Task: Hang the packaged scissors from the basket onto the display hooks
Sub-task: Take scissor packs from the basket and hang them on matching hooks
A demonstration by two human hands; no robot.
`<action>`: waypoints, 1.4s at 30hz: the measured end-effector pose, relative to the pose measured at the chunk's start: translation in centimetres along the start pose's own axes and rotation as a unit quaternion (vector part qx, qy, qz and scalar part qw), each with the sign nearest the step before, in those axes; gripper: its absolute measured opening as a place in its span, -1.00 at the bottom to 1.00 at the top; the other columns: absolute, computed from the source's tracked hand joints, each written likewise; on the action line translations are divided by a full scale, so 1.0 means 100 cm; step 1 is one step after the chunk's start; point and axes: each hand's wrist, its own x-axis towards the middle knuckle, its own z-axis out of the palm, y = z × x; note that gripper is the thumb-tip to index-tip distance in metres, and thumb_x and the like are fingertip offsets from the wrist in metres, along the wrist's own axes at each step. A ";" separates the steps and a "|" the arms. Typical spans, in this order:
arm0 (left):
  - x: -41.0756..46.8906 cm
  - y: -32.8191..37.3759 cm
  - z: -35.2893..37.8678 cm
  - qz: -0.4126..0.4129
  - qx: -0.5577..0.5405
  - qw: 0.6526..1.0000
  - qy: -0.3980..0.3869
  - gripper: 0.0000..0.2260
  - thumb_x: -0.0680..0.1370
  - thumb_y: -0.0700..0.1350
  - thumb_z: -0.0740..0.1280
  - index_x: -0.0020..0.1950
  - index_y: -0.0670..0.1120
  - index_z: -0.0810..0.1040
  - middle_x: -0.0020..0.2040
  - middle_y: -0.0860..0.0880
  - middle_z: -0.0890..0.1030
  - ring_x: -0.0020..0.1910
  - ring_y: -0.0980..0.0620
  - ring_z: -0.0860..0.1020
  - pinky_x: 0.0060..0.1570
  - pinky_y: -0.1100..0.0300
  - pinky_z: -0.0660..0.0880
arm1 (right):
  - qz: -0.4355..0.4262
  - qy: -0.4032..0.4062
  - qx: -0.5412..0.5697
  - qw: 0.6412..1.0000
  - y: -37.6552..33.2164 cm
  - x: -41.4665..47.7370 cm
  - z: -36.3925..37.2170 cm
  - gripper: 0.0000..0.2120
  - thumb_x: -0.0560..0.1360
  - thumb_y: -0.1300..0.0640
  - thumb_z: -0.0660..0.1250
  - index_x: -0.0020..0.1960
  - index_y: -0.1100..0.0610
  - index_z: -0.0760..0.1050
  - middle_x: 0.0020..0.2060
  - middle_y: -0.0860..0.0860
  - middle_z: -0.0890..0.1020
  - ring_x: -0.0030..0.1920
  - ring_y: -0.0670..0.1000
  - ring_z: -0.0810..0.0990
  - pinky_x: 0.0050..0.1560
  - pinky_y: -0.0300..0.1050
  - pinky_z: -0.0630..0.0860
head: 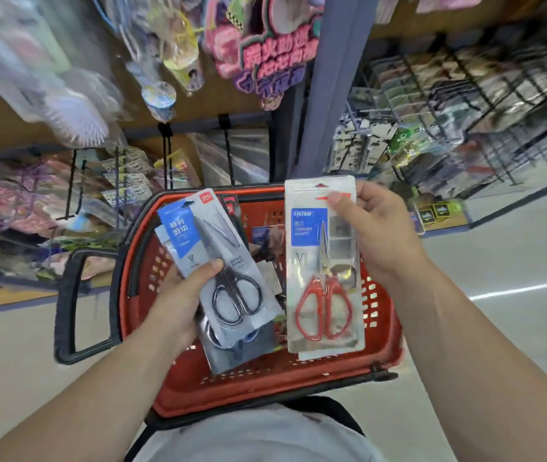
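My left hand [182, 295] grips a small stack of grey packs of black-handled scissors [229, 278], thumb on the top pack, tilted over the red basket [378, 308]. My right hand [378, 235] pinches the upper edge of a clear pack of red-handled scissors [323, 265], held upright over the basket's right half. More packs lie inside the basket [262, 235], partly hidden by the held ones. Black display hooks [229, 155] stick out from the rail behind the basket.
The basket's black handle [72, 305] hangs out to the left. Shelves of hanging goods fill the left and top. A blue-grey post [328, 95] stands behind the basket. Wire racks [465, 105] of packets line the right, with pale floor beyond.
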 end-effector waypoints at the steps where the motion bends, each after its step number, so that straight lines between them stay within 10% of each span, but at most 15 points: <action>1: -0.001 0.000 0.003 0.004 0.012 1.000 -0.011 -0.76 0.56 -0.29 0.42 0.21 -0.10 0.65 0.08 -0.14 0.77 -0.06 -0.05 0.76 -0.14 0.08 0.69 | 0.007 0.005 -0.009 1.000 0.000 -0.002 0.004 -0.91 0.62 0.23 0.41 0.04 0.26 0.64 -0.21 0.09 0.72 -0.27 0.00 0.67 -0.21 -0.09 0.61; 8: -0.011 -0.002 0.020 -0.016 0.027 0.997 -0.069 -0.65 0.38 -0.17 0.59 0.15 -0.03 0.70 0.14 -0.17 0.75 0.10 -0.21 0.73 0.13 -0.10 0.63 | 0.049 0.034 -0.087 0.994 0.012 -0.003 0.050 -0.87 0.63 0.11 0.41 -0.03 0.12 0.69 -0.17 0.04 0.77 -0.16 0.10 0.75 -0.06 0.28 0.67; 13: -0.008 0.003 0.020 -0.036 0.004 0.997 -0.067 -0.54 0.39 -0.09 0.55 0.29 -0.07 0.65 0.17 -0.16 0.75 0.14 -0.21 0.72 0.16 -0.11 0.62 | 0.114 0.087 -0.140 0.980 0.018 0.001 0.069 -0.74 0.48 0.07 0.58 -0.04 0.08 0.50 -0.20 0.00 0.65 -0.24 0.02 0.63 -0.24 0.01 0.61; 22: 0.001 0.007 0.026 -0.064 -0.097 0.993 -0.013 -0.53 0.45 -0.06 0.54 0.36 -0.06 0.64 0.18 -0.16 0.74 0.15 -0.23 0.72 0.03 -0.09 0.68 | 0.150 -0.214 -0.201 0.944 0.006 -0.014 0.048 -0.10 0.20 0.12 0.76 0.39 -0.24 0.38 0.12 -0.13 0.73 0.15 -0.03 0.72 0.21 0.05 0.64; 26: 0.007 0.013 0.024 -0.028 -0.094 0.995 0.019 -0.57 0.53 -0.14 0.53 0.39 -0.05 0.59 0.17 -0.15 0.74 0.11 -0.22 0.73 0.03 -0.17 0.68 | 0.133 -0.095 -0.199 0.966 0.016 -0.021 0.047 -0.34 0.23 0.08 0.75 0.20 0.01 0.47 -0.14 -0.05 0.70 -0.35 -0.14 0.63 -0.40 -0.15 0.52; 33: 0.005 0.028 0.027 -0.005 -0.090 0.996 -0.007 -0.61 0.59 -0.15 0.46 0.42 -0.02 0.56 0.18 -0.09 0.75 0.12 -0.14 0.74 0.05 -0.06 0.65 | 0.061 -0.151 -0.226 0.960 0.010 -0.016 0.057 -0.67 0.54 0.05 0.53 0.28 -0.12 0.64 0.07 -0.19 0.74 0.09 -0.11 0.71 0.24 0.04 0.62; 42: 0.002 0.024 0.022 -0.032 -0.088 0.993 -0.076 -0.53 0.44 -0.08 0.52 0.36 -0.02 0.62 0.22 -0.14 0.73 0.16 -0.19 0.72 0.10 -0.10 0.64 | 0.072 -0.107 -0.338 0.932 -0.014 -0.022 0.070 -0.72 0.47 -0.14 0.55 0.00 -0.05 0.53 -0.18 -0.15 0.63 -0.19 -0.16 0.63 -0.26 -0.22 0.50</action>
